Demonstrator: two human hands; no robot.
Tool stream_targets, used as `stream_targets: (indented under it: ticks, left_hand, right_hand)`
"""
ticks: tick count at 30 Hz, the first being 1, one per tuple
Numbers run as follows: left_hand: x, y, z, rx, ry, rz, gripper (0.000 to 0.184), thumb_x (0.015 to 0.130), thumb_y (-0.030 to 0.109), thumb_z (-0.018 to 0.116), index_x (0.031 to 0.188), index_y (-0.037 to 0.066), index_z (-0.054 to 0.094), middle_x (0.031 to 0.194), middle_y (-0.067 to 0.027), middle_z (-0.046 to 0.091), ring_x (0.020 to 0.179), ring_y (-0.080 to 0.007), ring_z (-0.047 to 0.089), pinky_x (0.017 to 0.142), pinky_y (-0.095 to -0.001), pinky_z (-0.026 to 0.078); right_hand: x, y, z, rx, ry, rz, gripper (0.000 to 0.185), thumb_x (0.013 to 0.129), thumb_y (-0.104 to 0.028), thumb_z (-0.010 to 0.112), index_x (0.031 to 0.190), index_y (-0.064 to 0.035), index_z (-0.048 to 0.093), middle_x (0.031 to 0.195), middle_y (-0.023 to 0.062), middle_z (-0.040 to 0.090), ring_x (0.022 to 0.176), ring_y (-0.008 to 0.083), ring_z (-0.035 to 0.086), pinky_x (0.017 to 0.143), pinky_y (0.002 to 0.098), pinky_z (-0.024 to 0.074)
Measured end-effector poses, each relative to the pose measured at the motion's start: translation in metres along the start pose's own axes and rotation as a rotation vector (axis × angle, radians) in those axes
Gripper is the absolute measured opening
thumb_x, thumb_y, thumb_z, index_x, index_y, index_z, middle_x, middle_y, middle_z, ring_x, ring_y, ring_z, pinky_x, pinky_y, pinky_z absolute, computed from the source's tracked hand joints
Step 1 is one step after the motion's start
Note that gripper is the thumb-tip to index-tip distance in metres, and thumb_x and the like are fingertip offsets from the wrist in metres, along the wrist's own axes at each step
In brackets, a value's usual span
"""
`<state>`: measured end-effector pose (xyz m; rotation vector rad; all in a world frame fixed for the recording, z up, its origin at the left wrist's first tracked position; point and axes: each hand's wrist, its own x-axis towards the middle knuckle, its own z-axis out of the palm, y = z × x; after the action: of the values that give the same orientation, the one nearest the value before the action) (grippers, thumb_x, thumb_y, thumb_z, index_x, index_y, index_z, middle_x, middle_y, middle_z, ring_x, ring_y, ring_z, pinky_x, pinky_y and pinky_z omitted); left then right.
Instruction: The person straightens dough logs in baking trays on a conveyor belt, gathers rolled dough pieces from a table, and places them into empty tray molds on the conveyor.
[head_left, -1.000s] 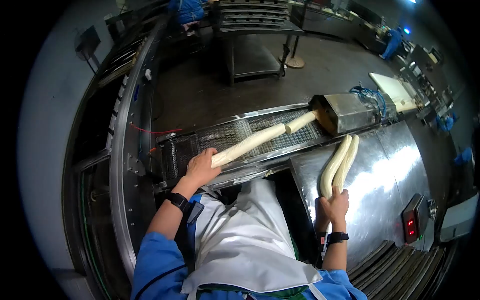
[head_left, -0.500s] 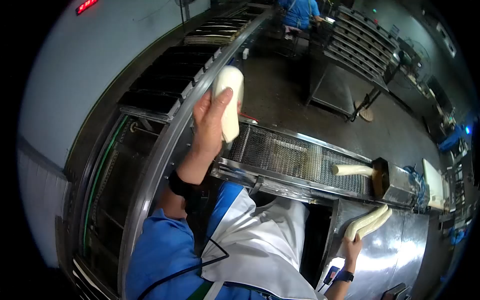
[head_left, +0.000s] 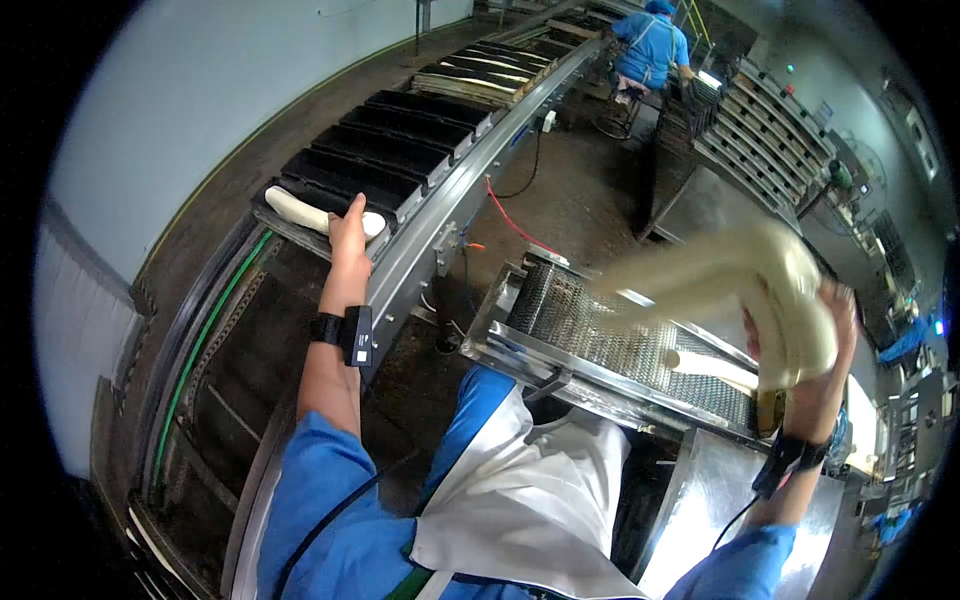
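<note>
In the head view, a pale roll of dough [head_left: 298, 208] lies along the nearest black baking pan [head_left: 322, 182]. My left hand [head_left: 348, 238] is on its near end, thumb raised and fingers over the dough. On the other side, my right hand [head_left: 838, 325] is lifted above the small mesh conveyor, closed on a long, drooping length of dough [head_left: 775, 270]. That dough is smeared by motion and bends over the hand. Below it, another dough roll [head_left: 705, 368] rests on the mesh belt [head_left: 590, 318], its right end hidden behind the held dough.
Several black pans [head_left: 400, 135] line the rail conveyor [head_left: 470, 150], those farther off holding dough. A co-worker in blue [head_left: 652, 48] sits at the back near stacked trays [head_left: 765, 125]. A red hose [head_left: 510, 225] hangs between the conveyors. A metal table [head_left: 720, 480] stands at right.
My left hand has gone down and left, bringing its dough into the nearest pan. My right hand has risen from the metal table with its dough. The view has shifted.
</note>
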<state>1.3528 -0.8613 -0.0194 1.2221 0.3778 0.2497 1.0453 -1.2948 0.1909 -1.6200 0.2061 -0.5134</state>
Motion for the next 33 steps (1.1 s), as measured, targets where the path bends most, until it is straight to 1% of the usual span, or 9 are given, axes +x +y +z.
stream_targets:
  ticks: [3,6,12,16,18,20,25,28,33]
  left_hand:
    - [0.007,-0.004,-0.009,0.067,0.158,0.014,0.097,0.084,0.026,0.069,0.149,-0.006,0.004,0.141,-0.0296,0.035,0.117,-0.0323,0.053,0.094,-0.0402,0.047]
    - [0.018,-0.015,-0.03,0.009,0.215,0.066,0.096,0.082,0.018,0.07,0.148,-0.007,0.005,0.139,-0.0301,0.037,0.105,-0.032,0.06,0.083,-0.0381,0.053]
    - [0.003,-0.007,-0.059,-0.062,0.213,-0.024,0.09,0.078,0.0,0.061,0.151,0.001,0.008,0.116,-0.0222,0.05,0.082,-0.0264,0.061,0.067,-0.0352,0.051]
    - [0.004,-0.013,-0.074,-0.113,0.366,0.271,0.081,0.078,-0.002,0.059,0.148,0.003,0.019,0.126,-0.0208,0.046,0.107,-0.0286,0.053,0.092,-0.037,0.044]
    - [0.011,-0.02,-0.084,-0.05,0.396,0.361,0.072,0.077,-0.002,0.061,0.142,0.0,0.03,0.133,-0.0202,0.042,0.119,-0.028,0.046,0.102,-0.036,0.037]
    - [-0.005,-0.009,-0.079,0.008,0.341,0.429,0.067,0.077,-0.002,0.061,0.14,-0.001,0.035,0.135,-0.02,0.042,0.122,-0.028,0.045,0.103,-0.0358,0.036]
    - [-0.042,-0.007,-0.058,0.212,0.095,0.548,0.059,0.076,-0.003,0.06,0.134,0.0,0.045,0.134,-0.0176,0.046,0.126,-0.0257,0.043,0.108,-0.0344,0.03]
    - [-0.068,0.023,-0.04,-0.078,-0.007,0.197,0.061,0.077,-0.002,0.062,0.135,-0.001,0.044,0.132,-0.015,0.047,0.116,-0.0228,0.052,0.099,-0.0322,0.041]
    - [-0.026,0.0,-0.067,-0.117,0.118,0.083,0.064,0.075,-0.005,0.059,0.135,0.0,0.039,0.117,-0.0166,0.052,0.098,-0.0238,0.059,0.075,-0.0341,0.051]
  right_hand:
    - [0.053,-0.039,0.08,0.262,-0.54,-0.003,0.08,0.089,-0.06,0.044,0.135,0.0054,0.043,0.116,0.0317,0.057,0.088,0.031,0.068,0.065,0.0347,0.0599]
    - [0.077,-0.039,0.156,0.505,-0.872,-0.144,0.067,0.084,-0.025,0.065,0.141,-0.0002,0.039,0.134,0.0159,0.049,0.12,0.0232,0.051,0.105,0.0354,0.0392]
    - [0.071,0.063,0.163,-0.194,-0.709,0.05,0.064,0.08,-0.012,0.069,0.138,-0.002,0.046,0.137,0.0141,0.05,0.124,0.0239,0.05,0.104,0.0358,0.0404]
    - [0.079,0.231,0.088,-1.241,-0.707,-0.187,0.064,0.071,-0.021,0.075,0.124,0.0056,0.051,0.125,0.0266,0.055,0.119,0.04,0.051,0.104,0.0415,0.04]
    - [0.075,0.286,0.046,-1.378,-0.58,0.288,0.054,0.07,-0.025,0.074,0.11,0.005,0.054,0.118,0.0256,0.057,0.119,0.036,0.051,0.104,0.0434,0.0382]
    - [0.048,0.302,0.022,-1.637,-0.457,-0.038,0.037,0.073,-0.017,0.061,0.105,0.0017,0.058,0.113,0.0167,0.057,0.113,0.0337,0.052,0.091,0.0454,0.045]
    - [0.038,0.268,0.036,-1.762,-0.471,-0.197,0.027,0.073,-0.017,0.061,0.096,-0.0033,0.063,0.103,0.016,0.062,0.104,0.0322,0.058,0.086,0.0436,0.0485]
    - [0.092,0.229,0.055,-1.353,-0.298,-0.091,0.014,0.069,-0.017,0.067,0.075,-0.005,0.071,0.08,0.0212,0.067,0.073,0.0373,0.066,0.068,0.0423,0.0541]
    - [0.145,0.085,0.085,-0.509,-0.165,-0.167,0.005,0.078,-0.001,0.064,0.082,-0.0036,0.065,0.074,0.0023,0.064,0.066,0.01,0.058,0.06,0.0256,0.047]
